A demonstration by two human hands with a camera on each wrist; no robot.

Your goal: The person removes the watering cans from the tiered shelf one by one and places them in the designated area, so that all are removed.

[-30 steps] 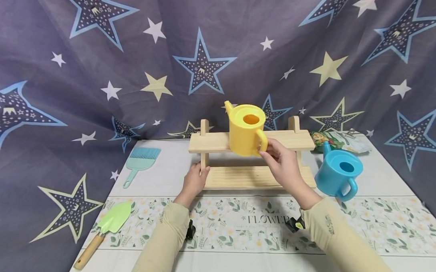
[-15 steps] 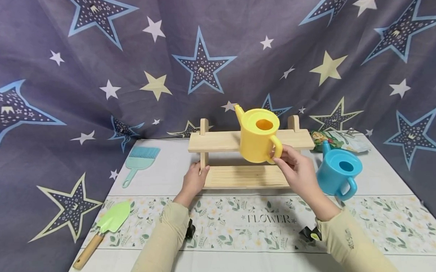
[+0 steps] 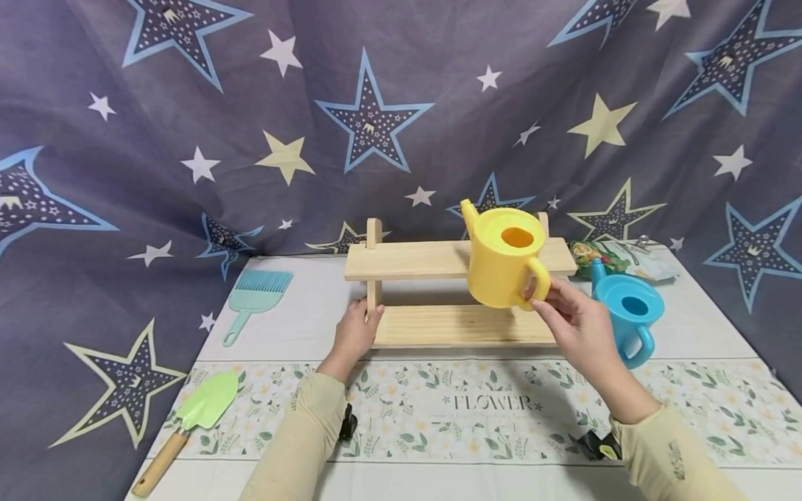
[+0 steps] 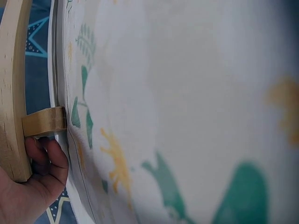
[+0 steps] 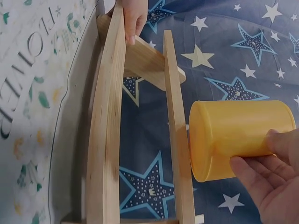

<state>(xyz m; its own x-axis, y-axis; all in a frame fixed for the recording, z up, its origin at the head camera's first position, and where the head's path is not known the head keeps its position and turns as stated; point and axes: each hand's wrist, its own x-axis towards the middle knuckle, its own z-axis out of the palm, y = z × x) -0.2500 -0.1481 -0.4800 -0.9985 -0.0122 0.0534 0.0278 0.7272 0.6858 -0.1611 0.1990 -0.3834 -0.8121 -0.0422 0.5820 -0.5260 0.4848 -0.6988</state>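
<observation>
A two-tier wooden shelf (image 3: 408, 261) stands on the table towards the back. My left hand (image 3: 354, 333) grips its left end low down, beside the lower board; in the left wrist view the fingers (image 4: 56, 161) curl at the wood. With my right hand (image 3: 583, 329) I pinch the lower handle of a yellow watering can (image 3: 497, 273). The can is held at the right part of the upper board, slightly tilted, spout to the upper left. From the right wrist, the can's base is close to the upper board; whether they touch I cannot tell.
A blue watering can (image 3: 632, 327) stands right of the shelf, partly behind my right hand. Seed-like packets (image 3: 640, 260) lie behind it. A teal brush (image 3: 257, 296) and a green trowel (image 3: 207, 401) with wooden handle lie on the left. A starry curtain (image 3: 395, 96) hangs behind.
My right hand has carried the yellow watering can to the right and a little lower, along the front of the upper board. The left hand stays on the shelf's left end.
</observation>
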